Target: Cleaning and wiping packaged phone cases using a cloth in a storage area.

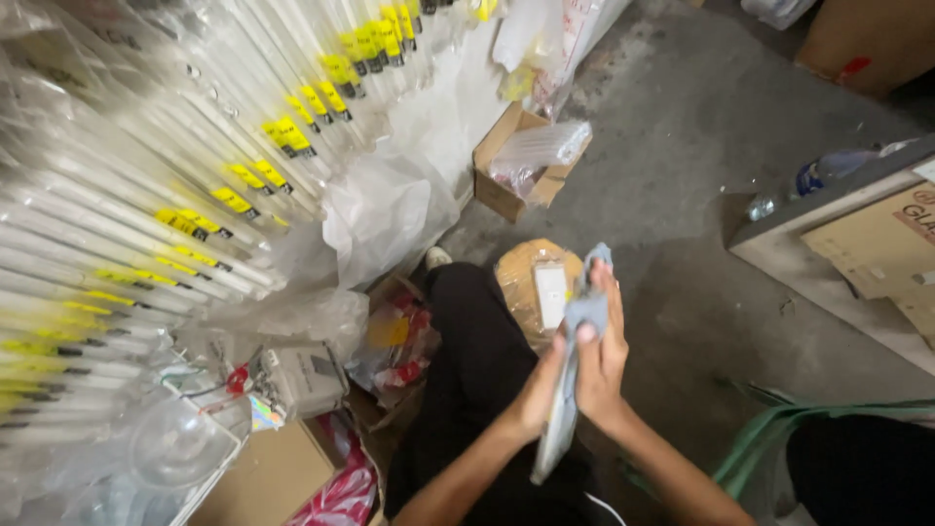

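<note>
Your left hand and right hand both clasp long pale tube wrapped in grey cloth, held upright-tilted over your lap, above black trousers. Left fingers curled round tube's lower half; right fingers closed over cloth near top. Stacked white tubes with yellow bands to your left. Small cardboard box on concrete floor ahead. Round brown pack just beyond your hands.
</note>
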